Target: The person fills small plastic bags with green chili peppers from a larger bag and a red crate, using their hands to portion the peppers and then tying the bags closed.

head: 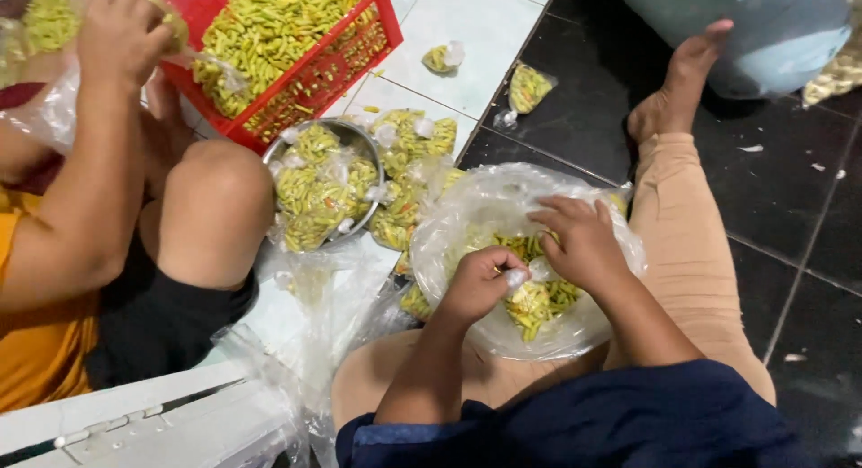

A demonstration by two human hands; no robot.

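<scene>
Pale and black floor tiles (790, 190) meet beneath two seated people, glossy and hard under soft heaps of snacks. On the wearer's lap sits a big clear plastic bag (467, 208), thin and crinkly, half full of yellow-green snack sticks (539, 302) that look light, dry and brittle. The left hand (476, 284) is clenched, its fingers pinching the twisted neck of a small packet (530, 293) at about seven o'clock in the bag; the right hand (584, 244) curls over it, grasping the same slippery film. Holding at the gathered neck seems safest, since squeezing would likely crush the sticks. At ten o'clock a steel bowl (359, 136) and red basket (359, 55) hold more packets; another person's hand (121, 33) lifts a bag.
</scene>
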